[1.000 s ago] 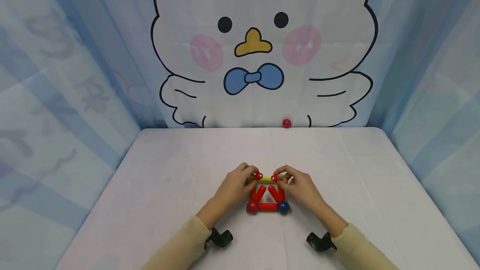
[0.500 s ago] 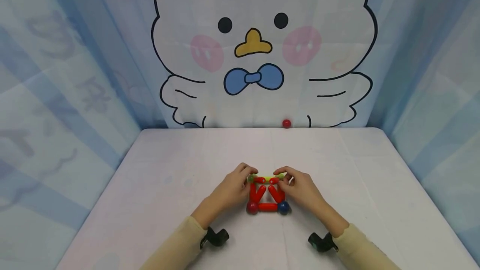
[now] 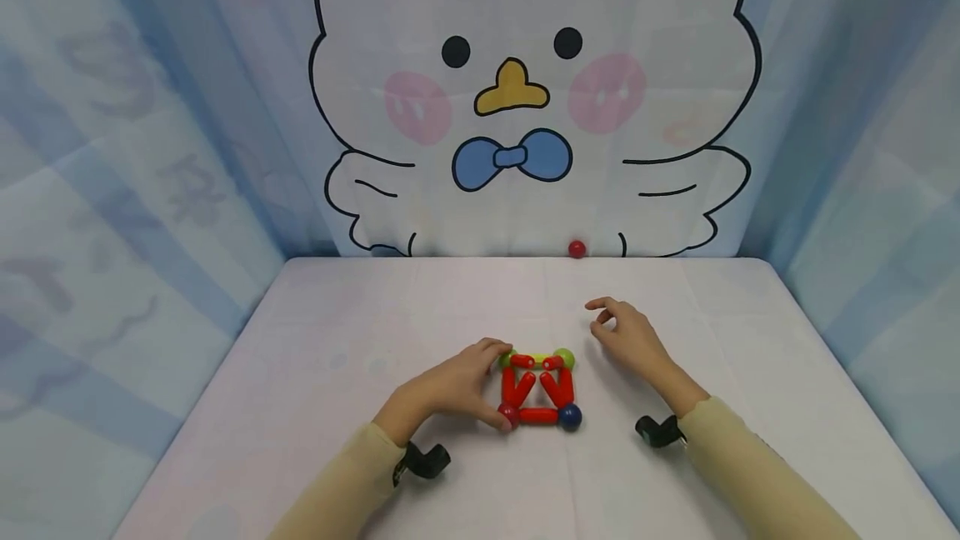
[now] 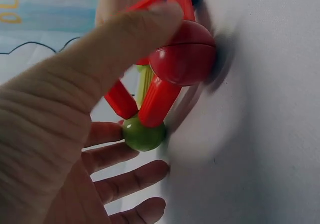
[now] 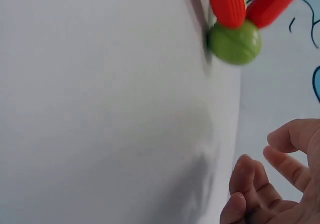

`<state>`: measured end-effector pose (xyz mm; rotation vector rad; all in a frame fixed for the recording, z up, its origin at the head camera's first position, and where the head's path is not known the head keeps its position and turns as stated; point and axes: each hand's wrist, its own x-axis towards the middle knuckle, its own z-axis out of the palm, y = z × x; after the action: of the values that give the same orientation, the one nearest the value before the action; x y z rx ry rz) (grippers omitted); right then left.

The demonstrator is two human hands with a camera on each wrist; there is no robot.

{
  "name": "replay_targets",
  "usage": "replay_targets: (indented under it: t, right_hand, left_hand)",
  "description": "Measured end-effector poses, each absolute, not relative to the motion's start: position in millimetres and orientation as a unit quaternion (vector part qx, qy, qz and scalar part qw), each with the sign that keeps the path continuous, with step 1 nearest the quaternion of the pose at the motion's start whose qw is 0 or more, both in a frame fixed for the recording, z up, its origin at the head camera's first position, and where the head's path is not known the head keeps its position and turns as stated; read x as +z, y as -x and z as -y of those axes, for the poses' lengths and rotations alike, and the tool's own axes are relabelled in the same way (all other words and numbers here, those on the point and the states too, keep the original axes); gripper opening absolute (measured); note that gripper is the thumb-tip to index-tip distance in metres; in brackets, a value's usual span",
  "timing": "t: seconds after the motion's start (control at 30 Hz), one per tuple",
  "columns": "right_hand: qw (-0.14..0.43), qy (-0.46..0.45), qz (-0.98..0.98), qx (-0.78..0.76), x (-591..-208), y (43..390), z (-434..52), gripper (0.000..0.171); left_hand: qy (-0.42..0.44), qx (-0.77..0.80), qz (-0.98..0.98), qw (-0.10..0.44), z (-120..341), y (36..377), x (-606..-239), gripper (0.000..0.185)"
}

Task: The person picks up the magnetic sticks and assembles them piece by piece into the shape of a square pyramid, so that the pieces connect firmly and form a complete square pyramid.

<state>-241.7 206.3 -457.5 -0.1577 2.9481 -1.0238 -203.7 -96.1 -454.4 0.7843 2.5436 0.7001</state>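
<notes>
On the table lies a square frame of magnetic rods and balls, with a red rod (image 3: 538, 416) along its near side. Its near corners are a red ball (image 4: 185, 54) and a blue ball (image 3: 570, 417); green balls (image 3: 565, 358) form the far corners, joined by a yellow rod. Several more red rods slant upward from the corners, their upper ends free. My left hand (image 3: 457, 386) holds the frame's left side, thumb at the red ball and forefinger at the far-left green ball (image 4: 145, 133). My right hand (image 3: 632, 342), fingers loosely bent, hovers right of the frame, holding nothing.
A loose red ball (image 3: 577, 249) sits at the table's back edge. The white-covered table (image 3: 360, 315) is enclosed by printed curtains (image 3: 165, 157) at the back and both sides. Black wrist cameras (image 3: 658, 432) are strapped to both forearms.
Both hands have left the slanted rods near the far side. My right hand has moved away to the right and back; my left hand has spread along the frame's left side.
</notes>
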Motion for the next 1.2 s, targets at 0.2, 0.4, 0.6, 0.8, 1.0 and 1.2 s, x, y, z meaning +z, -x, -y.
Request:
replay_targets:
  t: [0.2, 0.4, 0.6, 0.8, 1.0, 1.2]
  right_hand:
    - [0.007, 0.053, -0.949, -0.31, -463.0, 272.8, -215.4, 0.04]
    - [0.035, 0.057, -0.955, -0.288, -464.2, 302.6, -218.8, 0.048]
    - [0.044, 0.061, -0.959, -0.275, -467.3, 323.6, -218.0, 0.051]
    - [0.059, 0.067, -0.966, -0.244, -468.0, 337.3, -206.8, 0.055]
    - [0.063, 0.068, -0.976, -0.196, -467.6, 349.1, -201.4, 0.058]
    - [0.035, 0.054, -0.98, -0.187, -471.8, 361.0, -193.2, 0.054]
  left_hand:
    - [-0.278, 0.235, -0.913, 0.184, 91.9, 204.6, -456.4, 0.105]
    - [-0.277, 0.236, -0.912, 0.19, 92.1, 205.8, -454.7, 0.104]
    - [-0.271, 0.242, -0.91, 0.198, 92.7, 205.3, -454.7, 0.103]
    - [-0.268, 0.242, -0.911, 0.199, 93.4, 204.3, -455.2, 0.102]
    - [-0.268, 0.236, -0.911, 0.204, 90.2, 204.5, -451.9, 0.102]
    - [-0.279, 0.227, -0.911, 0.202, 89.4, 206.3, -452.9, 0.101]
